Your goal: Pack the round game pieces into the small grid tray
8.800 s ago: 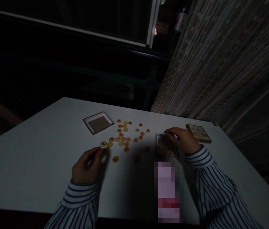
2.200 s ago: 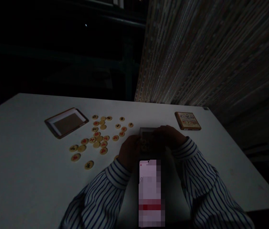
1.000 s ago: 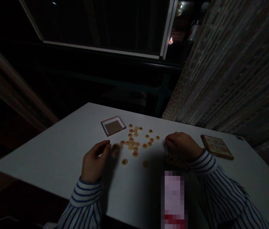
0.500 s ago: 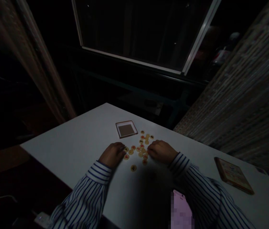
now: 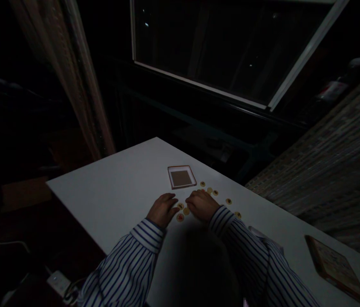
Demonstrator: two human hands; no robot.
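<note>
Round wooden pieces with red or black characters lie on the white table [image 5: 128,170]. My left hand [image 5: 163,209] rests beside a black-marked piece [image 5: 180,206], its fingers curled and apart, with nothing seen in them. Just below that are a red-marked piece [image 5: 180,218] and a plain piece [image 5: 186,211]. Over other pieces lies my right hand [image 5: 201,205], palm down; its fingers are bent together and what is under them is hidden. Behind and right of it sit more pieces, one black-marked [image 5: 228,201]. An open shallow box [image 5: 182,177] stands behind both hands.
A flat brown box [image 5: 338,266] lies at the table's right. Curtains hang on the left [image 5: 80,85] and right [image 5: 320,157]. A power strip [image 5: 59,282] with cables is at the lower left, and a dark bottle [image 5: 335,89] stands at the back right.
The view has shifted. My right hand has moved closer to my left hand, over the pieces, and fewer pieces show between them. The phone at the bottom has nearly left the view.
</note>
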